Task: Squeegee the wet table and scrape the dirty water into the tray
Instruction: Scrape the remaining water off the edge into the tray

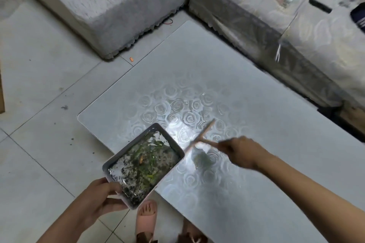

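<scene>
The squeegee (201, 138) sits over the wet patch of the table (217, 65), its pale pink blade running diagonally. The blade's lower end is just beside the right-hand corner of the tray (129, 144). Its short handle runs back from the middle of the blade into the right hand (241, 152), whose fingers are curled around the handle's end. So the blade lies ahead of that grip and to its left, towards the tray. Both blade and hand are blurred, and I cannot tell whether the blade's edge touches the tabletop.

Just behind the blade, between it and the right wrist, a small smear of greenish dirt (199, 159) lies on the rose-patterned surface.

The tray is held against the table's near-left edge, its far corner overlapping the tabletop. It holds murky water with green scraps and dark specks (144, 165). The left hand (102, 197) clasps the tray's near corner, thumb over the rim and fingers underneath, so nearly all of the tray reaches forward from that hold.

Below the tray, 1 pink slipper (147, 215) shows on the tiled floor (39, 134). A grey-covered sofa (98, 6) stands beyond the table. To the right, a black remote (320, 6) lies on a surface with a floral cover.
</scene>
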